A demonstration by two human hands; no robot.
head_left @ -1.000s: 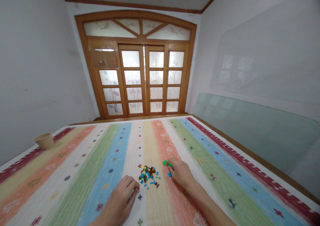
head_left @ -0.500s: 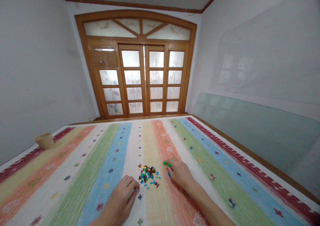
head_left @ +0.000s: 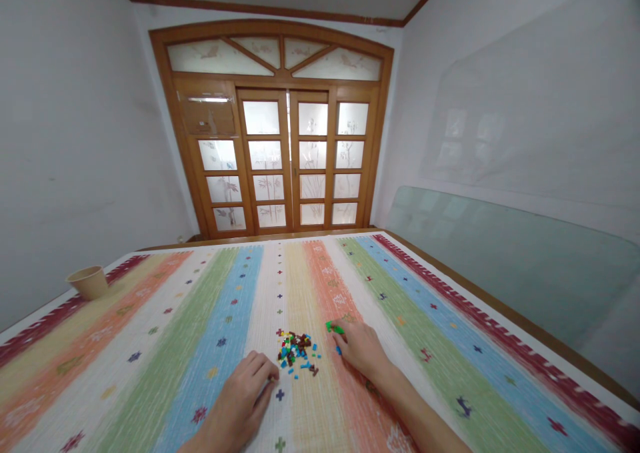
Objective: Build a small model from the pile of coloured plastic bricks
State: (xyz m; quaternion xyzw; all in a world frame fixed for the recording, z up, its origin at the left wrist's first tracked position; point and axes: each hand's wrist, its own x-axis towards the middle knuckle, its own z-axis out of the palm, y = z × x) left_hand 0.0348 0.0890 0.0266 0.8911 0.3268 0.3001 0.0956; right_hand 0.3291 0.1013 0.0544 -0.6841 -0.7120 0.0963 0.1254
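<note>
Head view: I see little change from the earlier frame. My left hand (head_left: 239,394) lies loosely curled, released, just beside the pile of small plastic bricks (head_left: 296,355) on the striped rug (head_left: 220,319); my right hand (head_left: 362,349) reaches a green brick (head_left: 335,328), grip unclear.

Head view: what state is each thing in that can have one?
Small multicoloured plastic bricks: loose heap, a few scattered around it.
Green plastic brick: lying just apart from the heap.
Left hand: fingers curled, beside the heap.
Right hand: fingertips at the green brick.
Glazed wooden double doors: shut.
Beige cup: upright.
Large glass pane: leaning against the right wall.
</note>
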